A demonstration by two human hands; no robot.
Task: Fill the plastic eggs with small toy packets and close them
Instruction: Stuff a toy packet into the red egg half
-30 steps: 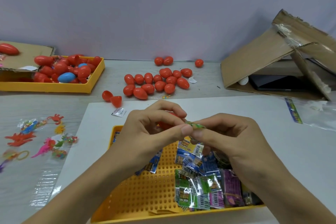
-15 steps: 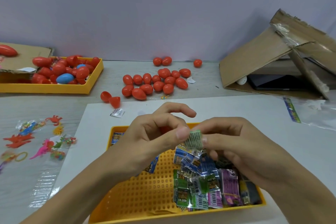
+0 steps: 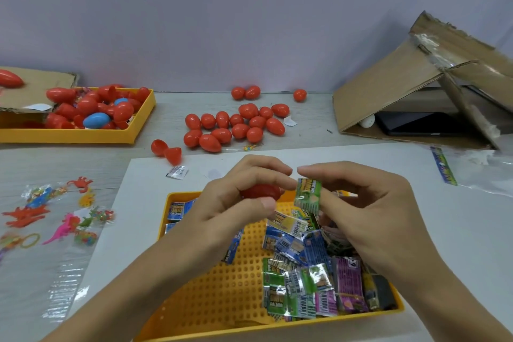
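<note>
Centre of the frame: left hand (image 3: 236, 203) curled round a red egg piece (image 3: 261, 191), thumb beneath, fingers over the top. Just right of it: right hand (image 3: 369, 208) pinching a green toy packet (image 3: 307, 196) between thumb and forefinger, packet upright and close beside the egg piece; touching or not, cannot tell. Below both hands, lower centre: yellow perforated tray (image 3: 222, 294) on a white sheet (image 3: 458, 230), a heap of packets (image 3: 311, 280) in green, blue and purple filling its right half. Upper centre, on the table: cluster of closed red eggs (image 3: 236, 126), with an open pair of egg halves (image 3: 166, 150) to its left. Upper left: second yellow tray (image 3: 138, 125) holding red eggs and a blue egg (image 3: 96, 120). Left edge: rubbery toy figures (image 3: 55, 214) in clear wrap. Upper right: tilted cardboard box (image 3: 388, 91).
</note>
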